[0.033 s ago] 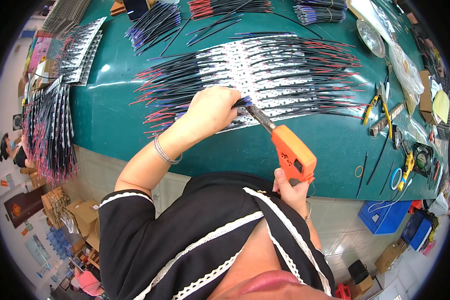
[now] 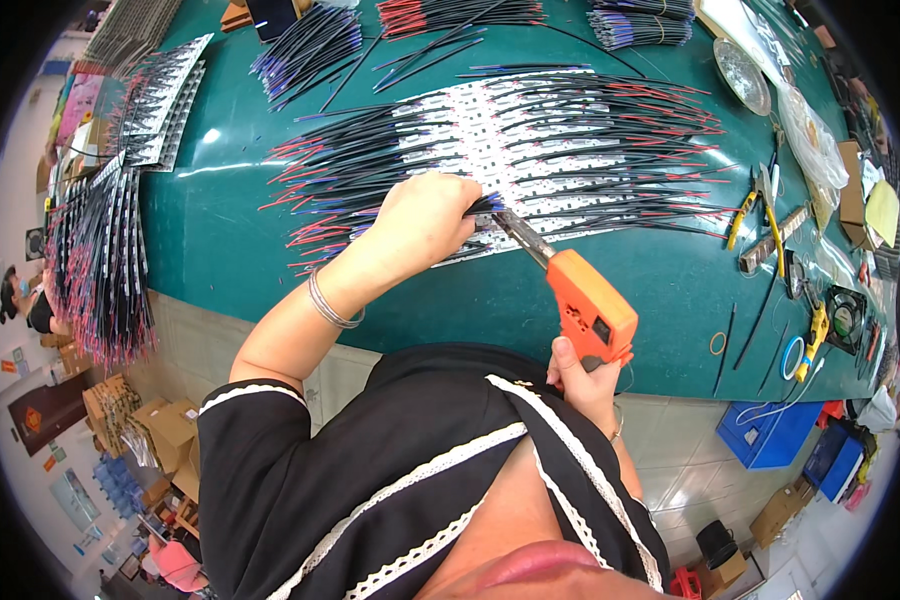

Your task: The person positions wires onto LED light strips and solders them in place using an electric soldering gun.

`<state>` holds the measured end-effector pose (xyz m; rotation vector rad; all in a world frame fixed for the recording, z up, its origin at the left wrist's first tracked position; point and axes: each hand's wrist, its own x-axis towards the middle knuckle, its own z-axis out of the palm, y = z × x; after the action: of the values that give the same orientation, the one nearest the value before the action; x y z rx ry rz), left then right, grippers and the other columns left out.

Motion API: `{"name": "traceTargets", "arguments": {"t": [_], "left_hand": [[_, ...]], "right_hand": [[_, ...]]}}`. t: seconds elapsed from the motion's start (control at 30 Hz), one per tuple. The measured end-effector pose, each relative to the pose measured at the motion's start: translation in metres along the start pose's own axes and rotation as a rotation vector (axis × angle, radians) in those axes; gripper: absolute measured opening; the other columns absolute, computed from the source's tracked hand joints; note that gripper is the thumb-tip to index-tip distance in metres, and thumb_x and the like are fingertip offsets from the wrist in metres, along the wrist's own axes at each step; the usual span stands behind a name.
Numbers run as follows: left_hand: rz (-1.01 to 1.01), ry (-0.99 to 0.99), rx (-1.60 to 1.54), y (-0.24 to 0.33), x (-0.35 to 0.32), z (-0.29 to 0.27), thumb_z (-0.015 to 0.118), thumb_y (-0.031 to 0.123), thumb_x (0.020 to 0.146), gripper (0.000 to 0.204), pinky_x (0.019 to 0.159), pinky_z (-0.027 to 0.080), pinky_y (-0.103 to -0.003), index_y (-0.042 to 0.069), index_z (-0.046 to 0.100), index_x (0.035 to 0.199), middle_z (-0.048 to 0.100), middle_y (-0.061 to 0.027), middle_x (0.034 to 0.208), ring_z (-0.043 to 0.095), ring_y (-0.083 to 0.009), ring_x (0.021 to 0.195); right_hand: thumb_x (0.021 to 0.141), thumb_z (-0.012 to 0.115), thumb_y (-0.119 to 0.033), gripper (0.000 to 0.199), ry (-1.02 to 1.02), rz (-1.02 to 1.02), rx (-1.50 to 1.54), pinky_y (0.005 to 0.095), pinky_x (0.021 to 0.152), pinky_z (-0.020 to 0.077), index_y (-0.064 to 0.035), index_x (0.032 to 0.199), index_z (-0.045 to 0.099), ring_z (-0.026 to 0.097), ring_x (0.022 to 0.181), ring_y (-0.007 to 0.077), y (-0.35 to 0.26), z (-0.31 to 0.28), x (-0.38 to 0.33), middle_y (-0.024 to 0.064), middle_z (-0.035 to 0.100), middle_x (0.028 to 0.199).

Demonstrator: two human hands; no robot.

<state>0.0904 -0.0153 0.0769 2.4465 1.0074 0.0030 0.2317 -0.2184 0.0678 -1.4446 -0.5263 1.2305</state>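
Note:
My left hand (image 2: 417, 220) is closed around black wires with blue tips (image 2: 484, 205), bent low over a white circuit-board panel (image 2: 490, 120). Only the tips show past my fingers; how many wires it holds is hidden. My right hand (image 2: 588, 385) grips an orange soldering gun (image 2: 595, 308) from below, thumb up on the handle side. The gun's metal nose points up and left, close to the blue tips; whether it touches them I cannot tell. Rows of black wires with red and blue ends (image 2: 650, 150) stick out from both sides of the panel.
Wire bundles (image 2: 310, 50) lie along the table's far side. More wired panels (image 2: 100, 250) hang over the left edge. At right are yellow-handled pliers (image 2: 740, 220), a metal dish (image 2: 742, 76), a small black fan (image 2: 845, 312) and a blue tape roll (image 2: 792, 357).
The soldering gun has shifted very slightly to the right in my right hand. My left hand and the wires hold their place.

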Motion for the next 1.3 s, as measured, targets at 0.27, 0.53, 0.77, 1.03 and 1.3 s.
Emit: {"name": "traceTargets", "arguments": {"t": [0.27,0.53,0.77,1.03,1.3], "left_hand": [[0.012,-0.015,-0.002,-0.002,-0.001,-0.002,0.059,0.012,0.070,0.015,0.065,0.044,-0.042,0.000,0.057,0.078,0.058,-0.0170,0.073,0.056,-0.0351,0.073],[0.060,0.139,-0.312,-0.013,-0.006,-0.010,0.050,0.012,0.085,0.017,0.067,0.041,-0.038,-0.004,0.050,0.090,0.053,-0.0187,0.080,0.052,-0.0347,0.076],[0.103,0.247,-0.388,-0.027,-0.007,0.003,0.055,0.008,0.081,0.015,0.063,0.040,-0.032,-0.003,0.051,0.090,0.050,-0.0143,0.079,0.049,-0.0252,0.067],[0.075,0.346,-0.244,-0.021,0.004,-0.002,0.062,0.010,0.074,0.015,0.055,0.041,-0.035,-0.003,0.056,0.081,0.054,-0.0158,0.070,0.052,-0.0294,0.059],[0.072,0.279,-0.116,-0.021,0.006,0.003,0.062,0.008,0.070,0.014,0.057,0.042,-0.038,-0.003,0.055,0.075,0.053,-0.0166,0.069,0.054,-0.0338,0.065]], "right_hand": [[0.082,0.058,-0.014,0.027,-0.017,-0.061,0.071,0.0216,0.038,0.0385,0.0053,0.098,0.048,0.045,0.041,0.0091,0.000,-0.009,0.003,0.0029,0.049,0.057],[0.084,0.054,-0.015,0.031,-0.045,-0.104,0.039,0.0230,0.038,0.0386,0.0091,0.101,0.046,0.044,0.040,0.0102,-0.009,-0.010,0.010,0.0033,0.045,0.055],[0.083,0.055,-0.012,0.028,-0.074,-0.119,0.053,0.0213,0.038,0.0390,0.0066,0.102,0.047,0.045,0.042,0.0082,-0.019,-0.002,0.020,0.0031,0.049,0.060],[0.080,0.060,-0.010,0.029,-0.060,-0.062,0.089,0.0205,0.039,0.0414,0.0037,0.103,0.048,0.048,0.047,0.0072,-0.018,0.001,0.022,0.0038,0.053,0.069],[0.083,0.056,-0.015,0.018,-0.086,-0.065,-0.030,0.0196,0.035,0.0334,0.0000,0.090,0.048,0.044,0.040,0.0071,-0.014,0.005,0.024,0.0019,0.048,0.053]]}}
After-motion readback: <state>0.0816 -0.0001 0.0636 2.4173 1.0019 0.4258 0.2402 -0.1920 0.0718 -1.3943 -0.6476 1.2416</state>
